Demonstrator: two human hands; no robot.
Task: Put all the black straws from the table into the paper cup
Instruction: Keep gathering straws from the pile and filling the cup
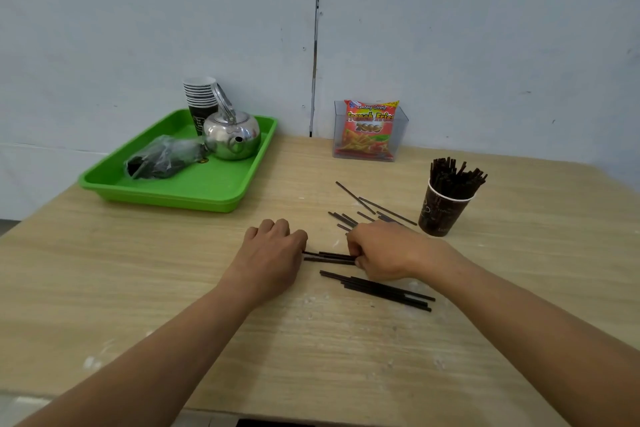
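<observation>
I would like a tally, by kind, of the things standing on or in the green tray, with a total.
Stack of paper cups: 1
Metal kettle: 1
Clear plastic bag with dark contents: 1
Total on the green tray: 3

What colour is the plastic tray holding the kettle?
Bright green plastic tray, seen in the head view.

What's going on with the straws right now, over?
Left hand and right hand pinching one small bundle of straws on the table. Paper cup already holds many. More loose straws still out. Nothing in the way.
</observation>
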